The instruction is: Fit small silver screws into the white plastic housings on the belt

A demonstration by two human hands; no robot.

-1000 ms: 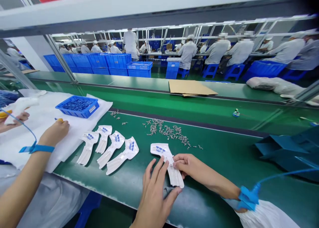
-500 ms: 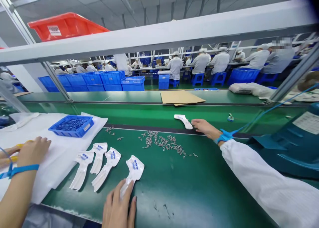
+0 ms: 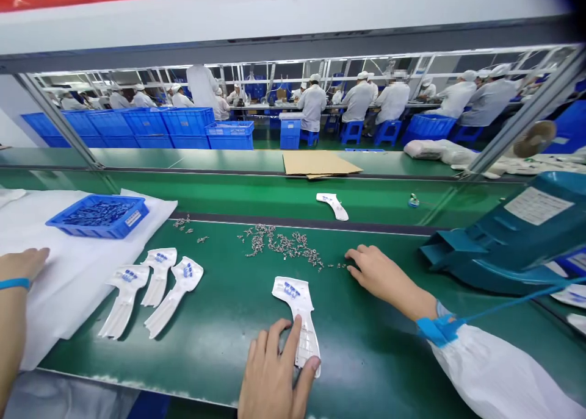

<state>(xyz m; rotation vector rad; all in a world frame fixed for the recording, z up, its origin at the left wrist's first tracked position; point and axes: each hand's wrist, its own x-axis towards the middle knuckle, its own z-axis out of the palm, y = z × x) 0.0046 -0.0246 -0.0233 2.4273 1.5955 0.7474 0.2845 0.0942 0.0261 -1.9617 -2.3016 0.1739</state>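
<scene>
My left hand rests at the front of the green bench, thumb and fingers on the lower part of a white plastic handle shell with blue inserts. My right hand, wearing a blue wrist strap, hovers low over the right end of a scatter of small metal parts. Its fingers are apart and I see nothing in them. Several similar shells lie to the left. Another white shell sits on the brighter green strip behind.
A co-worker's hand is at the left edge, over white sheeting. A blue tray of small blue parts stands there. At right lies a teal bin. A grey rail crosses above; cardboard lies at the back.
My left hand has slid the shell to the right and turned it. My right hand has come back from the rear shell to the metal parts. The co-worker's hand is farther left; the view tilts lower.
</scene>
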